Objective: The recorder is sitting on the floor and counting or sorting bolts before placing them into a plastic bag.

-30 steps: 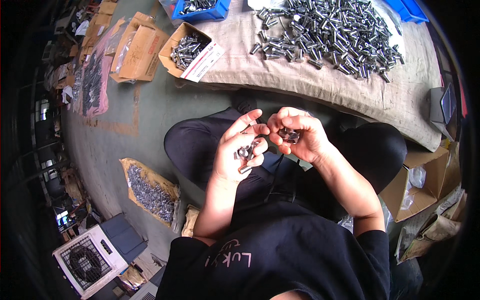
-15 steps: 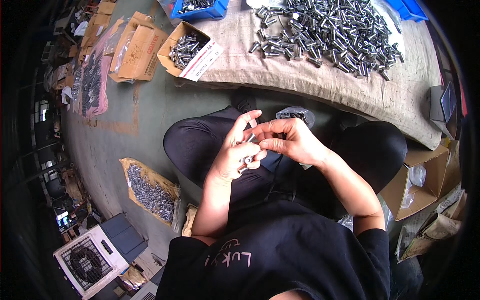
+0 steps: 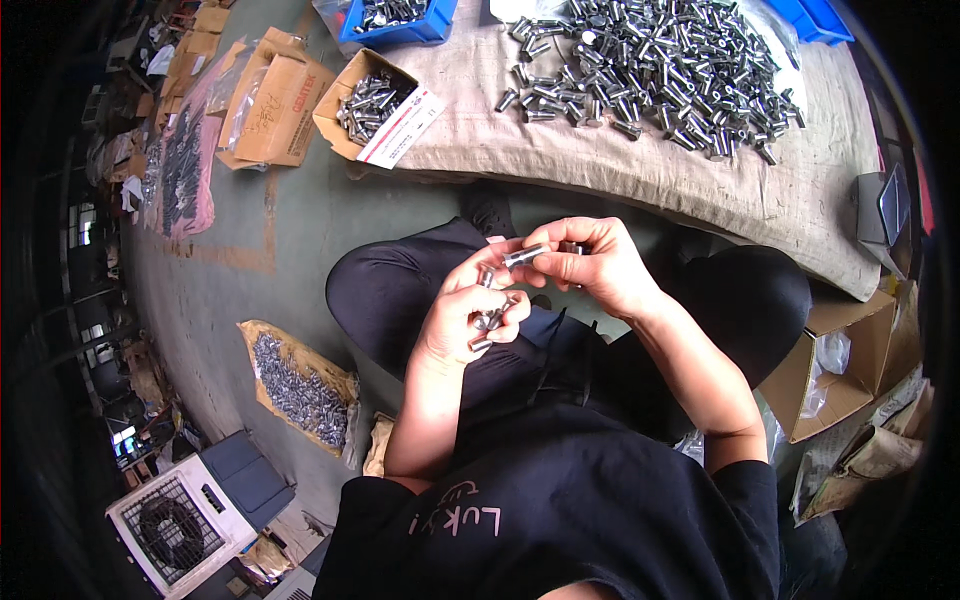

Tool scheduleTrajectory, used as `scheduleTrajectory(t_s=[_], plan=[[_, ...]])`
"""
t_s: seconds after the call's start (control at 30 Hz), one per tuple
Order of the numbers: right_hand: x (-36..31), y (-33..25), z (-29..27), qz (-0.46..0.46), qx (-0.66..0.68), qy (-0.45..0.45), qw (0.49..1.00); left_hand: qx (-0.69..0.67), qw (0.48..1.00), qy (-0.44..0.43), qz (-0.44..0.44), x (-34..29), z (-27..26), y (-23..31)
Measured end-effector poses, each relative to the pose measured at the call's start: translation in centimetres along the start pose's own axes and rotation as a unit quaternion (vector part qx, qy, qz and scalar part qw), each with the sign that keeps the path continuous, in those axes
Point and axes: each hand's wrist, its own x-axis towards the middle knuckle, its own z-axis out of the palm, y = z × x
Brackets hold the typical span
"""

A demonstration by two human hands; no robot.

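Observation:
Over my crossed legs, both hands meet in front of me. My right hand (image 3: 606, 270) pinches a shiny headed metal pin (image 3: 526, 256) between thumb and fingers, and the left fingertips reach its other end. Several more metal pins (image 3: 488, 320) lie gripped in the curled fingers of my left hand (image 3: 450, 318). Ahead, a large heap of similar pins (image 3: 680, 75) is spread over a beige cloth (image 3: 470, 130). Some of the pins in my left hand are partly hidden by its fingers.
A cardboard box (image 3: 408, 125) holding pins stands at the cloth's left edge, below a blue bin (image 3: 410, 28). On the floor at left lie a tray of small metal parts (image 3: 300, 390) and an air cooler (image 3: 170, 525). An open carton (image 3: 835, 370) stands at my right.
My right hand has shifted slightly up, and a pin now shows between its fingertips. The left fingers have bent toward it. The plastic bag behind is now covered by my right hand.

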Motion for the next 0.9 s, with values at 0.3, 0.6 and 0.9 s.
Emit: scheduleTrajectory(t_s=[0.3, 0.6, 0.9], plan=[[0.1, 1.7, 0.5, -0.129, -0.095, 0.055, 0.986, 0.079, 0.984, 0.087, 0.135, -0.3, 0.3, -1.3], [-0.1, 1.4, 0.5, -0.07, -0.035, 0.052, 0.996, 0.297, 0.917, 0.15, 0.222, -0.4, 1.4, -1.0], [0.0, 1.9, 0.7, -0.153, -0.076, 0.043, 0.984, 0.154, 0.957, 0.136, 0.206, -0.3, 1.4, -1.1]])
